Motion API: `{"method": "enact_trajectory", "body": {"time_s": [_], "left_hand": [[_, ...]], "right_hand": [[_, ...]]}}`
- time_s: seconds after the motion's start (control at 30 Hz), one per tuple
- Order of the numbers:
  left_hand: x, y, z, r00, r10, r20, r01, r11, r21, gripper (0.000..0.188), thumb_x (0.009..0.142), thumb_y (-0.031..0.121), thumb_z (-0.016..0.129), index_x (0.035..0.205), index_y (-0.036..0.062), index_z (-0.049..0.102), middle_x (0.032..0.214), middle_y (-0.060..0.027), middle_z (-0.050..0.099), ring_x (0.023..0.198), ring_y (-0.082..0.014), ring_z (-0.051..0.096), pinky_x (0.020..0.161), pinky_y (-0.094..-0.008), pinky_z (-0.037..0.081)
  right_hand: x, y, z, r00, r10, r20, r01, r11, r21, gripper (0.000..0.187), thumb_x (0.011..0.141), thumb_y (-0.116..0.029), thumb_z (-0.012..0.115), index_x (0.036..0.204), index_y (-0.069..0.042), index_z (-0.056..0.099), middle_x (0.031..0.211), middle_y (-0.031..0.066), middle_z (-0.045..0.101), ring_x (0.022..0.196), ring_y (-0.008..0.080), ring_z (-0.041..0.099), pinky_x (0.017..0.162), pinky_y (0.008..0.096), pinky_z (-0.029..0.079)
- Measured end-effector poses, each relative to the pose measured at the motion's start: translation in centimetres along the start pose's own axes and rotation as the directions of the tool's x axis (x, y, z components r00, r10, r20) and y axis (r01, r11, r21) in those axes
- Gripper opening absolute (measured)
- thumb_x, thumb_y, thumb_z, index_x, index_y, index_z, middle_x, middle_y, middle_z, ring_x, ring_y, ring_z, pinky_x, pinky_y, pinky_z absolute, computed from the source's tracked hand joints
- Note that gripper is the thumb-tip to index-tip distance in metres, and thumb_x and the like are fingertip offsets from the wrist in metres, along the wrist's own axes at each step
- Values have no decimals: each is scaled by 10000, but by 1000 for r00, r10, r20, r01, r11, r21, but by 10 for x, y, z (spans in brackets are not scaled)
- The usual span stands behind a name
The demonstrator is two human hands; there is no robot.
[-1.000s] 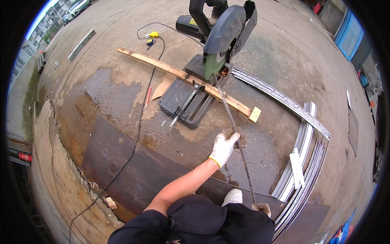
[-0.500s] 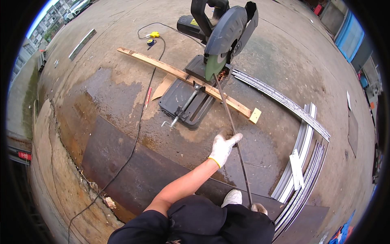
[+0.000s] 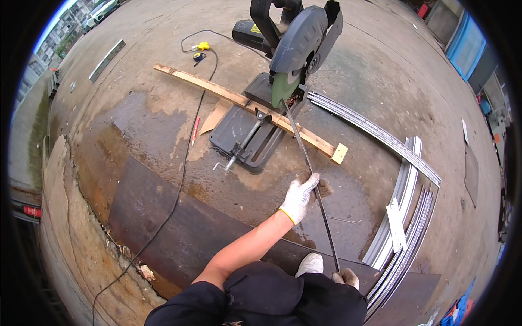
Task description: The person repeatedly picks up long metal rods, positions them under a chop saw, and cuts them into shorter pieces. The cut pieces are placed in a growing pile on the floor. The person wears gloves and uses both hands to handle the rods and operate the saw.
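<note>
The metal bar (image 3: 328,233) is pinched by the left hand (image 3: 297,200) and its near end clasped by the right hand (image 3: 348,277).

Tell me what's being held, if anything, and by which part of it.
A thin metal bar: the left hand grips it around mid-length; the right hand is at its near end, its grip partly hidden.

Outdoor work yard, open-air metal-cutting spot: cut-off saw (image 3: 298,41) set on bare, partly wet concrete (image 3: 375,60), power cable (image 3: 175,204) trailing left, long metal profiles (image 3: 375,124) lying right, dark flat sheet (image 3: 152,201) near. Parked car (image 3: 102,12), multi-storey building (image 3: 61,32) far left; blue panel (image 3: 467,46) far right. Daylight.
</note>
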State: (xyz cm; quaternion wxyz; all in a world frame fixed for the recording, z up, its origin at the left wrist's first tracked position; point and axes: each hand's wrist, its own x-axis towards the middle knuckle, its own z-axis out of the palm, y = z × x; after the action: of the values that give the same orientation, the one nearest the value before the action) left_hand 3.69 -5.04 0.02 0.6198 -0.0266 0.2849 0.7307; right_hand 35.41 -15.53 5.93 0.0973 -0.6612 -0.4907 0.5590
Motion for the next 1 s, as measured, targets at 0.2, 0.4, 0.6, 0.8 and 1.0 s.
{"method": "enact_trajectory", "body": {"time_s": [0.2, 0.4, 0.6, 0.8, 1.0], "left_hand": [[-7, 10, 13, 996, -77, 41, 84, 978, -193, 158, 1027, 193, 592, 1098, 53, 613, 917, -75, 658, 857, -246, 683, 873, -455, 584], [1, 4, -5, 992, -96, 76, 108, 978, -176, 234, 1040, 292, 574, 1121, 81, 634, 822, -20, 632, 789, -188, 653, 836, -423, 573], [-1, 3, 1, 999, -50, 1, 49, 982, -185, 287, 1048, 340, 545, 1129, 79, 633, 818, -34, 639, 785, -199, 661, 838, -446, 565], [4, -2, -4, 999, -45, 27, 51, 962, -269, 255, 1051, 338, 532, 1052, 107, 640, 852, -45, 666, 835, -229, 675, 882, -480, 559], [1, 2, 9, 994, -110, 22, 112, 954, -278, 240, 1039, 348, 559, 1037, 124, 643, 833, -22, 656, 817, -210, 667, 873, -456, 568]], "right_hand": [[2, 5, -1, 999, -45, 4, 45, 996, -75, 101, 875, -16, 663, 969, -6, 628, 763, 39, 646, 635, 106, 612, 591, 256, 503], [3, 0, -10, 972, -25, 235, -36, 967, 251, 177, 923, -46, 596, 1083, 22, 631, 928, 46, 660, 794, 101, 617, 701, 242, 498], [2, -9, -15, 928, 110, 357, -96, 994, -56, 207, 975, -103, 604, 1105, 45, 668, 927, 56, 692, 801, 114, 626, 756, 261, 510], [0, 3, -28, 920, 138, 366, -122, 990, -68, 177, 944, -127, 678, 1000, 36, 721, 830, 51, 696, 783, 106, 627, 732, 271, 513], [-9, 11, -13, 995, -91, -32, 77, 947, -312, 161, 823, -94, 792, 914, -5, 694, 765, 24, 650, 700, 89, 572, 608, 270, 466]]}}
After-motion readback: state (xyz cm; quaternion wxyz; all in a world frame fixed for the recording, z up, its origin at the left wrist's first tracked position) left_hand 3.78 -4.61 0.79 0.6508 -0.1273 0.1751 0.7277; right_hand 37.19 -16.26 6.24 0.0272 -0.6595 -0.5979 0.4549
